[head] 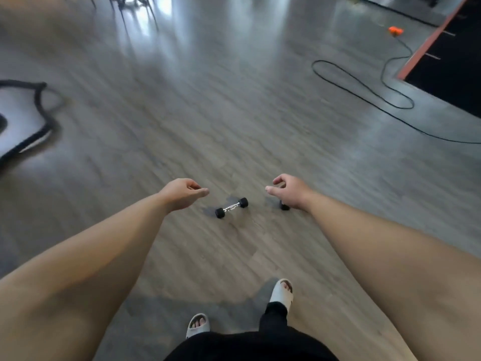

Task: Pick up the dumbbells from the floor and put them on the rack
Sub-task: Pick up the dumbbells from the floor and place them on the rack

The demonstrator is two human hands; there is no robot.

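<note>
Two empty hands: left hand (179, 195), right hand (289, 191), above dumbbell (231, 207) (no readable markings).

Daylight from the far end throws white glare across the glossy floor (234, 113); motion blur smears its planks, and the edges bow.

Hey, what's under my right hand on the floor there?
A black dumbbell head peeks out below the right hand. The hand covers the rest, so its handle and other end cannot be seen.
</note>
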